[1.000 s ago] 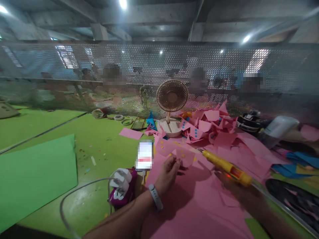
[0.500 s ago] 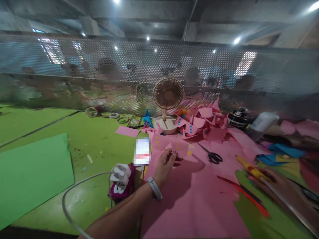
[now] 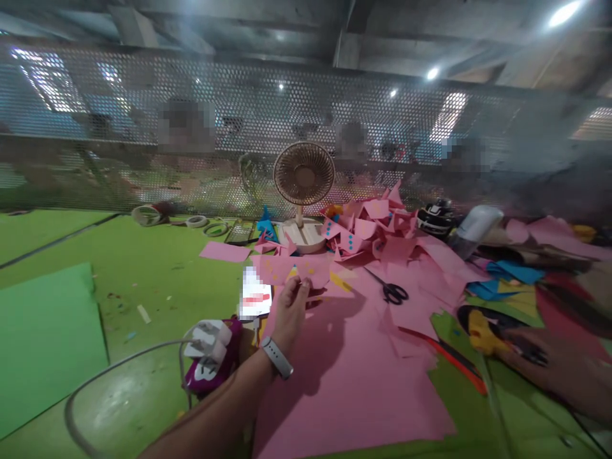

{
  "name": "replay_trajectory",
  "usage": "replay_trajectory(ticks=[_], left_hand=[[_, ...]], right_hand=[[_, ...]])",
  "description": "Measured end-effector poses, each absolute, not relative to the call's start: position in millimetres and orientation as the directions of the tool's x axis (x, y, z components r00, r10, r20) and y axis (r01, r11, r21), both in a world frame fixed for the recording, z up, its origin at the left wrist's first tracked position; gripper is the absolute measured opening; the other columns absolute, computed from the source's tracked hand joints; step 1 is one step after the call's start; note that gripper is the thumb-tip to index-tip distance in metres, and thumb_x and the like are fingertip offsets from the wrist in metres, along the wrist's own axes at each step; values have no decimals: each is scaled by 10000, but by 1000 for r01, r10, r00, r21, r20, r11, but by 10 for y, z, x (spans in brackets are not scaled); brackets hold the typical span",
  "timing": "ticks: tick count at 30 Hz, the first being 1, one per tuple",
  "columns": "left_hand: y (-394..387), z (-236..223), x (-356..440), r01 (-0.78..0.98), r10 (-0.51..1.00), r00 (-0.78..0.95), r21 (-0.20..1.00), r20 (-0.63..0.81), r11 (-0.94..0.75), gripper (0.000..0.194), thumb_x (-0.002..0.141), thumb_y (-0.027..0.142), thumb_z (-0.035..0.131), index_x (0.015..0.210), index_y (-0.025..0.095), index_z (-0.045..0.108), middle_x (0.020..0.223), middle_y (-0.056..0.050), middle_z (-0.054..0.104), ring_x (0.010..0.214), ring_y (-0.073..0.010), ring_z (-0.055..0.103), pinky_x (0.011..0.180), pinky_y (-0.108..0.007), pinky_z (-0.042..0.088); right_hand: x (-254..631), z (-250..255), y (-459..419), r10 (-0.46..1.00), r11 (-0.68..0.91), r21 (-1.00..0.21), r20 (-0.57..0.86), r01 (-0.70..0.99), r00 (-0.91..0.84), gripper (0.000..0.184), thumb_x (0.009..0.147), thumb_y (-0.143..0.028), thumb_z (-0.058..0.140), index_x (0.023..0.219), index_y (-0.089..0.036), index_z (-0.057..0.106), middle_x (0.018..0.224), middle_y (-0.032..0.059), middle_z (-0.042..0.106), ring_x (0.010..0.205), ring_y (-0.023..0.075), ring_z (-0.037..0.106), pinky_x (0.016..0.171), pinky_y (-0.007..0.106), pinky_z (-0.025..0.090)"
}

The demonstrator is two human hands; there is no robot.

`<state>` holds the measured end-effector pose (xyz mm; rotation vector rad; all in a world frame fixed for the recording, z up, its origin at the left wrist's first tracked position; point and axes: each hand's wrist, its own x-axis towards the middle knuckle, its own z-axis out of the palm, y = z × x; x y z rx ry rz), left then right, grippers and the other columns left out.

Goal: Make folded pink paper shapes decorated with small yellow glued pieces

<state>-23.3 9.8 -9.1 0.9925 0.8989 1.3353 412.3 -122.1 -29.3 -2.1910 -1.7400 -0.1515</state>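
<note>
My left hand (image 3: 291, 307), with a watch on the wrist, pinches a small pink paper piece (image 3: 313, 270) dotted with yellow and holds it just above the big pink sheet (image 3: 344, 382). My right hand (image 3: 561, 373) is low at the right edge and smeared by motion. It lies against the rear end of a yellow glue gun (image 3: 482, 330) that rests on a dark mat. Whether its fingers still grip the gun is unclear.
A small desk fan (image 3: 304, 175) stands beside a heap of pink cut pieces (image 3: 377, 233). Scissors (image 3: 392, 292), a red cutter (image 3: 454, 360), a phone (image 3: 255, 299), a white plug on a purple socket (image 3: 206, 349), a green sheet (image 3: 43, 344) and tape rolls (image 3: 146, 215) lie around. People sit behind the mesh screen.
My right hand has carried the glue gun away from the pink piece, down and to the right onto the mat. The left hand keeps its pinch. The view has swung right.
</note>
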Motion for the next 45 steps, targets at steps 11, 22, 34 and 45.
replay_trajectory(ticks=[11, 22, 34, 45], left_hand=[[54, -74, -233, -321, 997, 57, 947, 50, -29, 255, 762, 411, 578, 849, 176, 530, 824, -26, 613, 789, -182, 642, 651, -284, 525], [42, -41, -223, -325, 997, 74, 945, 8, 17, 242, 762, 398, 577, 837, 170, 543, 768, -12, 592, 701, -153, 615, 634, -276, 520], [48, -43, -218, -318, 998, 70, 948, 2, 20, 213, 754, 381, 585, 773, 173, 544, 715, 6, 586, 646, -132, 603, 610, -257, 521], [40, -32, -226, -347, 996, 85, 937, -12, 41, 259, 727, 419, 606, 820, 183, 550, 724, 3, 611, 618, -140, 616, 596, -268, 509]], right_hand=[[2264, 63, 20, 853, 482, -138, 298, 865, -428, 230, 903, -214, 356, 923, -185, 583, 923, 80, 622, 885, 179, 570, 804, 310, 430], [1666, -162, 672, 866, 497, -3, 62, 867, -496, 192, 905, -236, 422, 917, -145, 590, 916, 84, 619, 860, 168, 562, 747, 250, 395], [1618, -164, 684, 894, 449, 1, 15, 894, -449, 206, 904, -178, 386, 905, -137, 589, 889, 102, 603, 781, 169, 551, 669, 250, 368], [1779, -166, 685, 911, 413, -404, 180, 816, -371, 170, 852, -174, 415, 845, -140, 582, 866, 82, 615, 808, 173, 558, 733, 290, 411]])
